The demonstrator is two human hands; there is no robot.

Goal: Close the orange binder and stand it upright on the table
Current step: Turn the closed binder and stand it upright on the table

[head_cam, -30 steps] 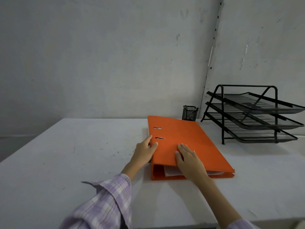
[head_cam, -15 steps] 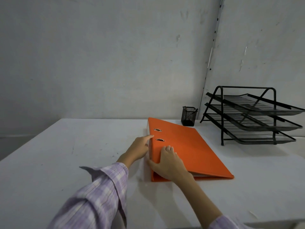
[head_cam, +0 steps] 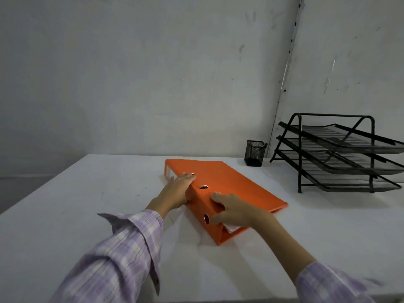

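The orange binder (head_cam: 231, 184) lies closed on the white table (head_cam: 65, 215), turned so its spine faces me at an angle, its spine side lifted a little. White paper shows at its near open end. My left hand (head_cam: 177, 190) grips the spine's far part, fingers over the top edge near a metal slot. My right hand (head_cam: 235, 209) holds the near end of the spine, thumb by the round finger hole, fingers on the cover.
A small black mesh pen cup (head_cam: 254, 153) stands behind the binder by the wall. A black three-tier wire letter tray (head_cam: 341, 154) fills the right rear of the table. The wall runs close behind both.
The binder has been turned clockwise and its spine side raised. My left hand moved onto the spine's top edge; my right hand shifted from the cover to the spine's near end.
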